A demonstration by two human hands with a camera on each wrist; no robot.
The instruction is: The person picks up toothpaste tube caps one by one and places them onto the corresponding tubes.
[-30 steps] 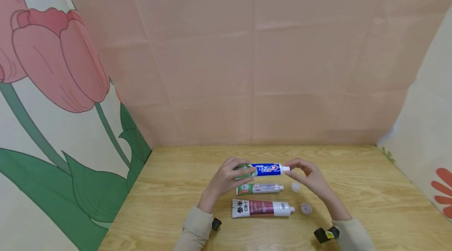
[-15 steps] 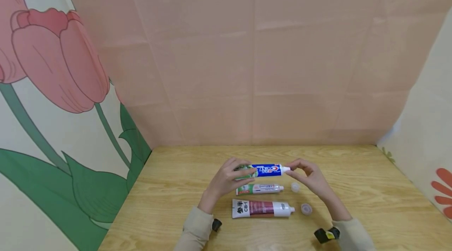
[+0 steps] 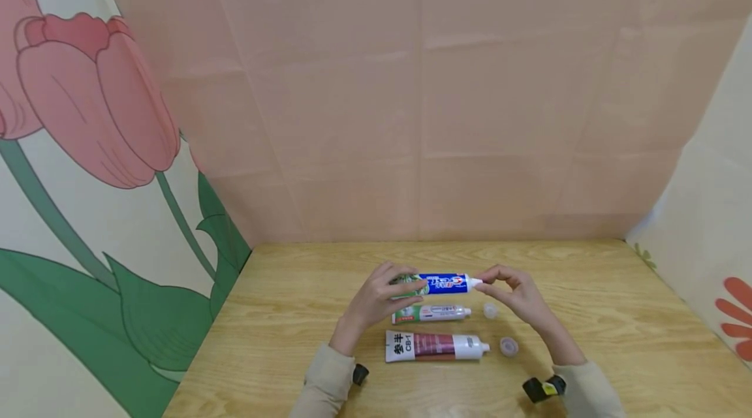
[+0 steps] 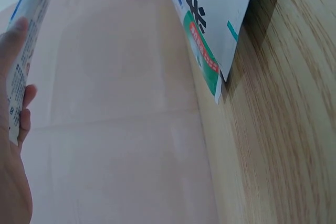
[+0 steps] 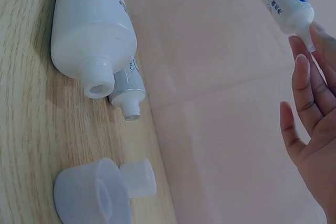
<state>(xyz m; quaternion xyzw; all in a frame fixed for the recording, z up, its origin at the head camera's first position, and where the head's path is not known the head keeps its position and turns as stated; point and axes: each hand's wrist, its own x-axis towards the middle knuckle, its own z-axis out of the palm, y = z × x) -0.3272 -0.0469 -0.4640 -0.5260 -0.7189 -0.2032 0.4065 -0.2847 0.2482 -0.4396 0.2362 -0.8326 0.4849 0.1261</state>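
In the head view, my left hand grips a blue, white and green toothpaste tube by its flat end, holding it level above the table. My right hand pinches the white tip of that tube between thumb and index finger. The right wrist view shows this pinch, with the other fingers of the right hand apart from the tube. Whether the tip is a cap or a nozzle, I cannot tell. In the left wrist view, the left thumb and fingers wrap the tube.
Below the hands, a green and white toothpaste tube and a larger white and maroon tube lie uncapped on the wooden table. Beside their nozzles are a small clear cap and a wider cap. Pink cloth hangs behind.
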